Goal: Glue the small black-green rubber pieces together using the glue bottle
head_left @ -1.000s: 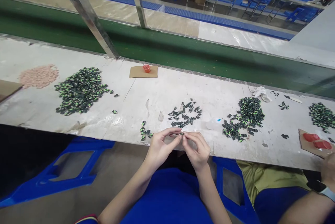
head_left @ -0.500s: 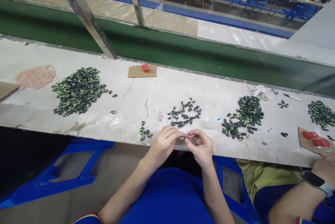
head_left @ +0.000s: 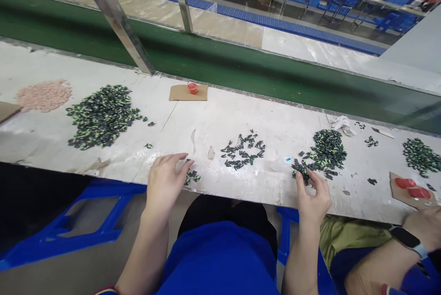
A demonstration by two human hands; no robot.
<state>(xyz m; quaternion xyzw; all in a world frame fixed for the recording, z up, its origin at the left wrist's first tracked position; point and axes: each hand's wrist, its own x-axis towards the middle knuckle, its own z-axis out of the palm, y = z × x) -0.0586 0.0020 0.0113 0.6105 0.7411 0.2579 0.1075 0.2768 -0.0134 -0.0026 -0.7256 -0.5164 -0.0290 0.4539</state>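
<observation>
My left hand (head_left: 166, 180) hovers at the near left of the table, thumb and fingers apart. Beside its fingertips lies a small cluster of black-and-green pieces (head_left: 193, 177), partly hidden by the hand. Over on the right, my right hand (head_left: 314, 196) reaches the near edge of a heap of small dark pieces with green marks (head_left: 329, 150). Its thumb and index finger are spread around the loose pieces there; whether they touch one is unclear. Between the hands lies a scattered ring of slim black pieces (head_left: 243, 152).
A large black-and-green heap (head_left: 103, 118) and a pinkish heap (head_left: 44, 95) lie left. A red cup (head_left: 192, 88) stands on cardboard (head_left: 179, 93) at the back. At right are a co-worker's watch-wearing arm (head_left: 379, 258), red cups (head_left: 418, 192) and another heap (head_left: 421, 156).
My hands were together over the table edge, fingering a small black-and-green piece. They have parted: the left moved left to the small cluster, the right moved right to the heap.
</observation>
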